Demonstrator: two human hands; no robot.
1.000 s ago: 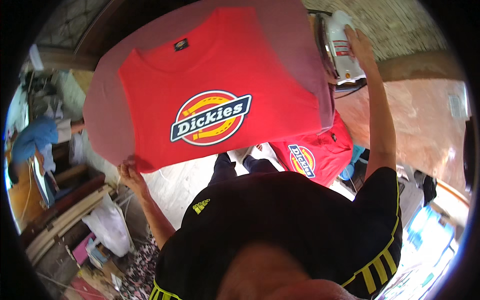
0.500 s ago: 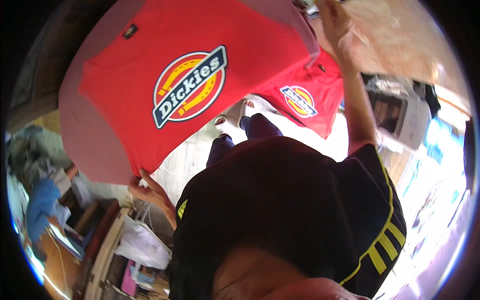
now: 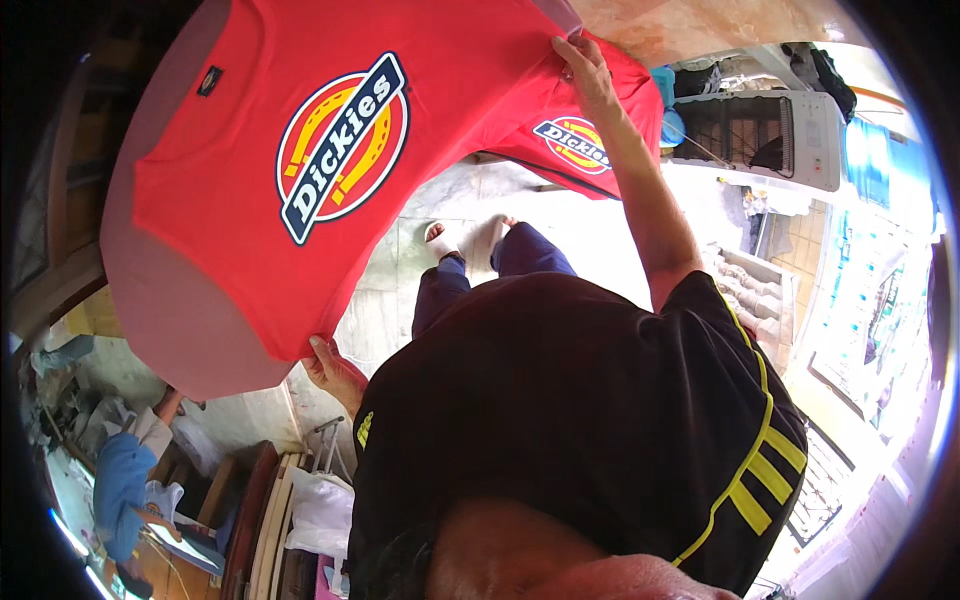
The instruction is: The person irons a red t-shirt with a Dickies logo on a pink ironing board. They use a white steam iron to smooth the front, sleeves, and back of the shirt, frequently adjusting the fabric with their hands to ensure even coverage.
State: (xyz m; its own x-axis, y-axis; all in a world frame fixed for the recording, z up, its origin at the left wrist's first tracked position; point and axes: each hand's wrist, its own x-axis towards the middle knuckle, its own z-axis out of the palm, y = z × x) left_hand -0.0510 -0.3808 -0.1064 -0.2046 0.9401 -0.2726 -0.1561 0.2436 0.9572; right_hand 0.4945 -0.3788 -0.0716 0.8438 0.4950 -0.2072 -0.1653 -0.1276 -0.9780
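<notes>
A red T-shirt with a big round yellow, white and dark-blue print on its chest lies spread flat over a mauve board. At the shirt's near corner, my left hand pinches the hem between thumb and fingers. My right hand grips the shirt's edge on the far right, its arm stretched forward. Beyond that hand a second red shirt with the same kind of print hangs down, partly covered by my forearm.
A person in blue is at the lower left, near wooden boards and a white plastic bag. A grey-white appliance stands at the right. A brownish board crosses the top. My feet are on the pale tiled floor.
My right hand has come down and left from the upper right onto the shirt's edge. My left hand keeps its pinch on the hem. The view has turned slightly.
</notes>
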